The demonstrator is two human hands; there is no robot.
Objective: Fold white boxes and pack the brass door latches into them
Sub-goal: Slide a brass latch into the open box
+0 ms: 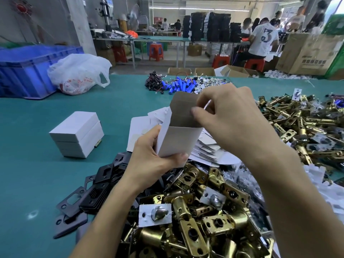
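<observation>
Centrally, left hand point(149, 162) gripping white box point(178, 141), right hand point(229, 116) pinching its flap edge, latches point(195, 222) heaped beneath.

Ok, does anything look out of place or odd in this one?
One thing: a small brass piece sticks out at the base of the stacked white boxes, away from the latch piles. Otherwise nothing stands out.

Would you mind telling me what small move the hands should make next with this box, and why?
Probably the right hand should let go of the flap and reach down for a brass latch from the near pile. The white box, gripped by the left hand, stands open at the top and looks empty; whether its bottom is closed is hidden.
</observation>
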